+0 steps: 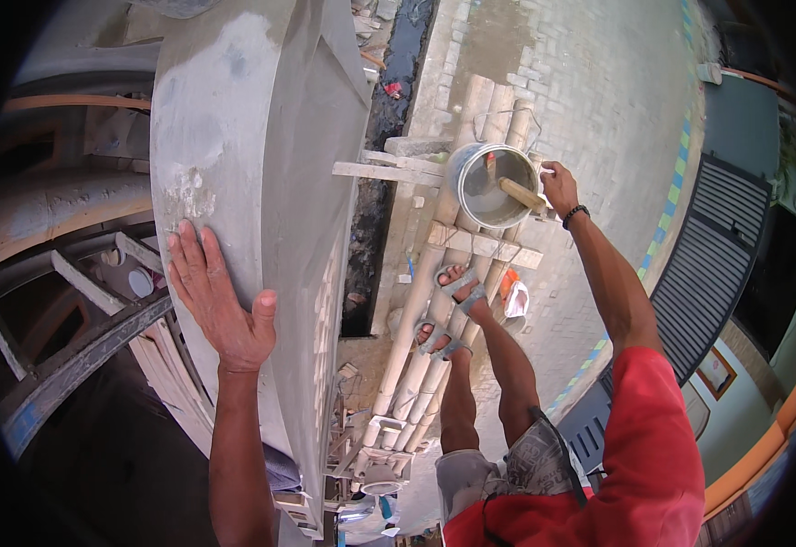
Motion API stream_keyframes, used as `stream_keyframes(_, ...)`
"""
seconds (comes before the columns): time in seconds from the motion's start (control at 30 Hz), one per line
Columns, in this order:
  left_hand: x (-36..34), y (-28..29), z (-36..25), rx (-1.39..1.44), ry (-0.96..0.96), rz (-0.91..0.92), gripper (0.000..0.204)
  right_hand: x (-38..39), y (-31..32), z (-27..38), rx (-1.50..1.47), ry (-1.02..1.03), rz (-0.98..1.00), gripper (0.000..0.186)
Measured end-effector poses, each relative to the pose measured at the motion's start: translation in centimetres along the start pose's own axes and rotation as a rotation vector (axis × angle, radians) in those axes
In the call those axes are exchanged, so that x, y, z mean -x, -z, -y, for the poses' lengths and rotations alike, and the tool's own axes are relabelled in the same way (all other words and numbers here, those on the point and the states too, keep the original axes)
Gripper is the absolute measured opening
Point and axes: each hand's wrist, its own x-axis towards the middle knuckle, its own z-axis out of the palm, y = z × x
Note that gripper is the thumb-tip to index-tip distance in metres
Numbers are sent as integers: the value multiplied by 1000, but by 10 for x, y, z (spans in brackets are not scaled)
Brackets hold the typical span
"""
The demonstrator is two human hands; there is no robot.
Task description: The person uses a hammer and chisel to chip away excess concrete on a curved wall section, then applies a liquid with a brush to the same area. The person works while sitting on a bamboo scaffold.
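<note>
Left hand spread flat on a grey plastered ledge, right hand curled just beside the rim of a bucket standing on bamboo poles to its left, grip impossible to tell.

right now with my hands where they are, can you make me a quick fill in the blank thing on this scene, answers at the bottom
1. The hand beside the bucket is the person's ____ one.
2. The left hand lies against a ledge whose main colour is ____.
3. Both sandals rest on poles made of ____.
4. The sleeve on the right arm is coloured ____.

Missing words: right; grey; bamboo; red.
</note>
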Motion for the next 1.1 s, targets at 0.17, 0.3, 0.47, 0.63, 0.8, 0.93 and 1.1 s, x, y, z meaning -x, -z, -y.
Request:
stream_keyframes(0.17,-5,-4,-2,38,9,14,86,-69,-6,-58,-23,-14,10,37)
stream_keyframes(0.3,-4,-2,0,20,-8,12,85,-81,-17,-64,-61,-175,87,37)
stream_keyframes(0.47,-4,-2,0,26,20,38,89,-68,-25,-66,-311,-283,232,37)
stream_keyframes(0.63,-6,-2,-1,36,5,38,87,-47,-20,-46,-496,-562,505,52)
stream_keyframes(0.8,-4,-1,0,29,-12,40,82,-12,-42,-55,-995,-622,502,45)
stream_keyframes(0.93,-5,-2,1,15,-37,38,80,-4,-50,-74,-1085,-481,342,43)
stream_keyframes(1.1,-5,-2,1,5,-46,27,79,-4,-24,-46,-1024,-347,225,46)
